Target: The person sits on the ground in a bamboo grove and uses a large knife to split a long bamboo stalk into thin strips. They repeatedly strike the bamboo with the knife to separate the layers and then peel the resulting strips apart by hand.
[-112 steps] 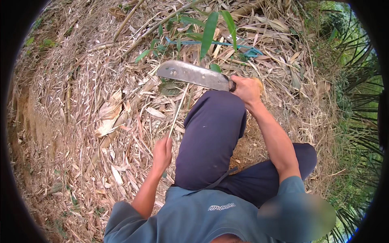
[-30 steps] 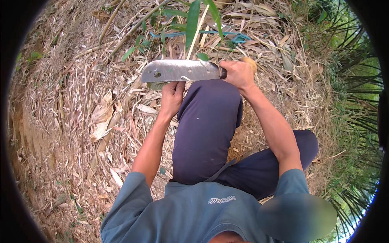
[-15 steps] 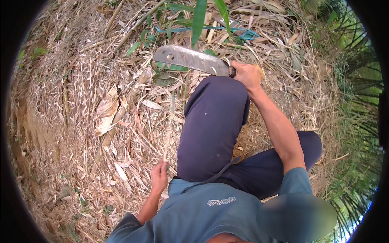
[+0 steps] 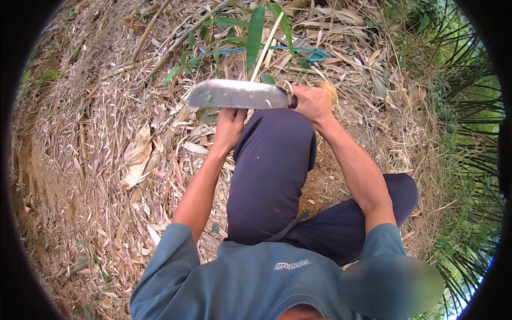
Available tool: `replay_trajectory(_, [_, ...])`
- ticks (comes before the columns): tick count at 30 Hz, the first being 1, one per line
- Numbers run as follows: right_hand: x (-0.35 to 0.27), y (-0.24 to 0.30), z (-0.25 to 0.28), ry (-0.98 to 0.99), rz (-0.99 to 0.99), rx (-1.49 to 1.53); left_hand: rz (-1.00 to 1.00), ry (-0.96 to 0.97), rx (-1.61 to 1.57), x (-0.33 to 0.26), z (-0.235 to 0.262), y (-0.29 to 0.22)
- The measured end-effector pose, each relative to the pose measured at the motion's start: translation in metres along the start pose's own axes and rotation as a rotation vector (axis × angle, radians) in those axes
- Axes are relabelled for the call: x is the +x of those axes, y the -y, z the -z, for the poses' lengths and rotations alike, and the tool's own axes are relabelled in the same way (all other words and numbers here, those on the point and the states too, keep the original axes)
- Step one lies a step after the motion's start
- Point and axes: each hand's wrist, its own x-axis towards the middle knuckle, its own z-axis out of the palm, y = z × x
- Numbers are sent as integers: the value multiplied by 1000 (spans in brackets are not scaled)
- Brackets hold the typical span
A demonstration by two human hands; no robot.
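My right hand [image 4: 312, 104] grips the wooden handle of a broad steel chopping knife [image 4: 237, 96]. The blade lies flat and points left, just past my left knee [image 4: 277, 138]. Directly under the blade is my left hand [image 4: 230, 128], fingers curled, knuckles touching its lower edge. Whether those fingers hold anything is hidden by the blade. A thin pale stalk [image 4: 266, 45] with long green leaves [image 4: 255, 32] rises from behind the blade toward the top of the view.
I sit on ground covered in dry bamboo leaves and straw [image 4: 106, 160]. Thin bare canes [image 4: 176, 42] lie at the top left. A blue-green cord [image 4: 298, 50] runs across the litter beyond the knife. Green palm-like fronds [image 4: 469, 133] fill the right edge.
My left hand has come up from beside my hip to just under the blade. The knife has shifted slightly and levelled out, still held in my right hand.
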Motion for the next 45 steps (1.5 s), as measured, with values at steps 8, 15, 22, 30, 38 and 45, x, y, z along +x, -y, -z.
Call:
replay_trajectory(8, [4,3,8,-25,57,-104,19,-41,198,-65,19,-19])
replay_trajectory(15, [-13,1,-6,113,-181,0,361,17,44,-283,30,52])
replay_trajectory(22, [0,14,1,71,-107,92,220,-125,-131,-176,31,56])
replay_trajectory(30, [5,17,-4,-28,48,-53,-347,-131,207,25,9,55])
replay_trajectory(38, [2,7,9,38,45,-83,-25,-61,-140,-66,9,15])
replay_trajectory(45, [-12,-1,-7,23,-98,-26,119,0,122,-264,38,63])
